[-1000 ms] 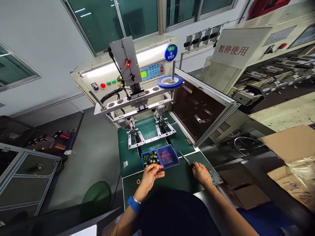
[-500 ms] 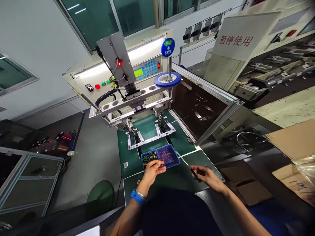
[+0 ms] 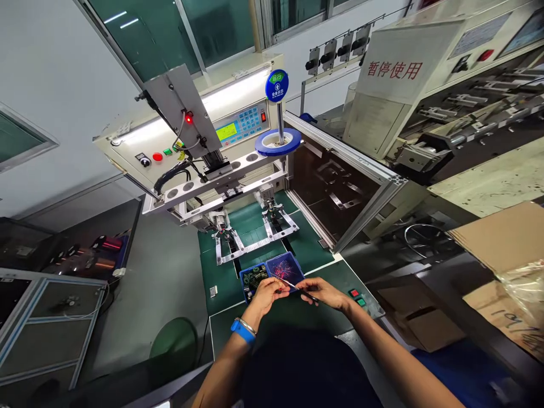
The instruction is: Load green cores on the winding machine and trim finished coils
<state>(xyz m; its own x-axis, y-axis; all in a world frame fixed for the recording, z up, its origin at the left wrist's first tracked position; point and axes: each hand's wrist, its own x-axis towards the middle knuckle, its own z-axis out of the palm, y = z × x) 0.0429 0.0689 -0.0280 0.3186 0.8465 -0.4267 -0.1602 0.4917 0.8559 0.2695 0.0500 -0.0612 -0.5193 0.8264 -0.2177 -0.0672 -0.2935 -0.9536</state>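
My left hand (image 3: 270, 294), wearing a blue wristband, is closed in a pinch in front of two blue trays. What its fingertips hold is too small and covered to make out. Closed around a slim tool with a dark handle and a thin pale metal tip (image 3: 292, 285) is my right hand (image 3: 323, 293). The tip points left and reaches my left fingertips. Behind the hands, the left blue tray (image 3: 242, 280) contains several dark green and brass-coloured parts. Fine red wire bits (image 3: 282, 270) lie in the right blue tray (image 3: 302, 274).
A machine with a keypad panel (image 3: 240, 124) and two metal clamp frames (image 3: 257, 246) stands beyond the trays. Red and green buttons (image 3: 357, 297) sit right of my right hand. Cardboard boxes (image 3: 501, 238) are at far right, a green stool (image 3: 174, 343) at left.
My right hand has moved left with the tool, bringing its tip to my left fingertips. The red and green buttons it covered now show. The camera view has shifted slightly.
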